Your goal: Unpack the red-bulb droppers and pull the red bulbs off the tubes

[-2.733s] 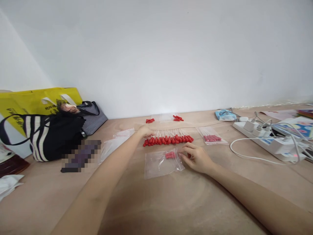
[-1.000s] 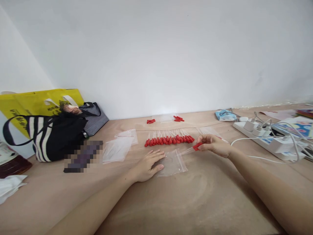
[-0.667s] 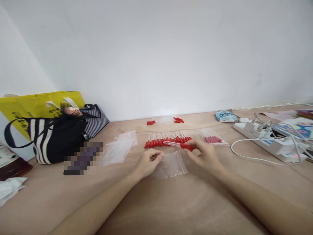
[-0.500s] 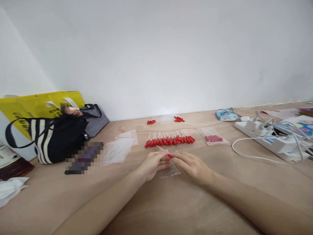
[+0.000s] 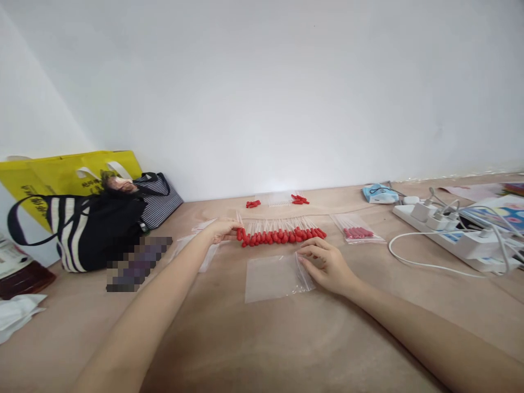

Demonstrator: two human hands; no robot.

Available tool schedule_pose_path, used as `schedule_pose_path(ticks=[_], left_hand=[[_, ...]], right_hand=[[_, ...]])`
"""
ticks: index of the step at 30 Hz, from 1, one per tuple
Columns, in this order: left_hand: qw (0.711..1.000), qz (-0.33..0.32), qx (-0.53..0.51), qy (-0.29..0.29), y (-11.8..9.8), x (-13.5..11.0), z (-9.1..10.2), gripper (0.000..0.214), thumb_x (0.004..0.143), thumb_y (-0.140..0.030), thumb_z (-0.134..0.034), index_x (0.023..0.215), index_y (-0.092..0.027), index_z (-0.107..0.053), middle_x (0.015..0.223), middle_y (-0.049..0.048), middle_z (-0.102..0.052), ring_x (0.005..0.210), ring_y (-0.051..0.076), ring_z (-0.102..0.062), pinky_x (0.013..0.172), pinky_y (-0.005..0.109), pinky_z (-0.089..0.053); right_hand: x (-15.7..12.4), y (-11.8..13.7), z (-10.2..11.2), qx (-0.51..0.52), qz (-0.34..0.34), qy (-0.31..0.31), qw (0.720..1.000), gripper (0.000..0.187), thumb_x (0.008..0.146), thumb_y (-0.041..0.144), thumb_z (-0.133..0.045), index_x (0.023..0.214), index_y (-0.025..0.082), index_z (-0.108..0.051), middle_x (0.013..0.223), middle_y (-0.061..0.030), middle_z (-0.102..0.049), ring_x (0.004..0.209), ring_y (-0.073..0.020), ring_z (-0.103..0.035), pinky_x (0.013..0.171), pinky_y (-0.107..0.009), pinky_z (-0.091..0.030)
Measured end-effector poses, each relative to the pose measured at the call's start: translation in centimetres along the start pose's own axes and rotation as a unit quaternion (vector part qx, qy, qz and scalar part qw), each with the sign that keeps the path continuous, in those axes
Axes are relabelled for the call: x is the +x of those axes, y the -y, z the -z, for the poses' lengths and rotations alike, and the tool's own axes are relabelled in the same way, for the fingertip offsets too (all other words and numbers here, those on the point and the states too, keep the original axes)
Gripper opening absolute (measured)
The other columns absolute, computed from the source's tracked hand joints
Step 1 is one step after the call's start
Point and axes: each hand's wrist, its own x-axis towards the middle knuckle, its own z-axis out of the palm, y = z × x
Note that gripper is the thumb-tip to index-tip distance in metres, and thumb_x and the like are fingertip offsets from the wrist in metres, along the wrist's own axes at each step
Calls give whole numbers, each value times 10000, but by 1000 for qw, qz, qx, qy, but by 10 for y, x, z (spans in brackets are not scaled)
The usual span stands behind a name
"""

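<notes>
At the left end of a row of red-tipped white sticks (image 5: pixel 278 236), my left hand (image 5: pixel 223 230) has its fingers closed on a red-tipped stick (image 5: pixel 239 233), whose white shaft points up and away. Whether it holds more than one is hard to make out. A clear zip bag (image 5: pixel 270 277) lies flat in front of the row. My right hand (image 5: pixel 329 266) rests at the bag's right end, thumb and fingers closed about its edge. Partly under my left forearm are more clear bags (image 5: pixel 208 259).
On the right lies a filled bag of red-tipped sticks (image 5: pixel 358 229), near a white power strip (image 5: pixel 450 234) with cables. Small red bundles (image 5: pixel 300 199) lie by the wall. A black bag (image 5: pixel 102 234) and a yellow bag (image 5: pixel 53 174) stand left, near a pixelated dark item (image 5: pixel 141 265).
My left hand has moved left and away to the row's left end with the stick. The right hand has shifted slightly right, and the bag beneath now shows in full.
</notes>
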Motion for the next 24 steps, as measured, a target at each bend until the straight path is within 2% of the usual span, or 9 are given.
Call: schedule_pose_path(ticks=[5, 11, 18, 24], left_hand=[[997, 36, 61, 23, -6, 27, -11, 151, 501, -146, -691, 545, -135, -547, 496, -14, -584, 505, 99, -554, 608, 232, -462], [993, 51, 106, 9, -7, 39, -16, 173, 499, -144, -711, 520, -139, -539, 469, -18, -552, 506, 95, -541, 563, 202, -458], [990, 52, 131, -22, -2, 28, -3, 217, 518, -210, -733, 519, -141, -527, 447, -26, -533, 473, 86, -521, 517, 183, -444], [987, 44, 143, -52, 7, 12, -9, 271, 509, -271, -750, 581, -146, -521, 514, -12, -581, 511, 115, -558, 533, 222, -457]], right_hand=[[-3, -1, -3, -7, 7, 15, 1000, 179, 776, 168, -469, 915, 198, -579, 897, -69, -561, 787, -138, -559, 663, -266, -486], [-5, 0, -2, -19, 9, 38, 999, 211, 770, 163, -465, 954, 212, -557, 946, -66, -545, 776, -133, -568, 652, -265, -497], [-5, 0, -1, -16, -2, 51, 999, 195, 772, 159, -462, 934, 203, -561, 929, -62, -546, 753, -128, -564, 634, -265, -496], [-7, 0, -3, -16, -13, 68, 998, 216, 769, 160, -465, 960, 197, -557, 955, -63, -538, 717, -115, -567, 592, -252, -494]])
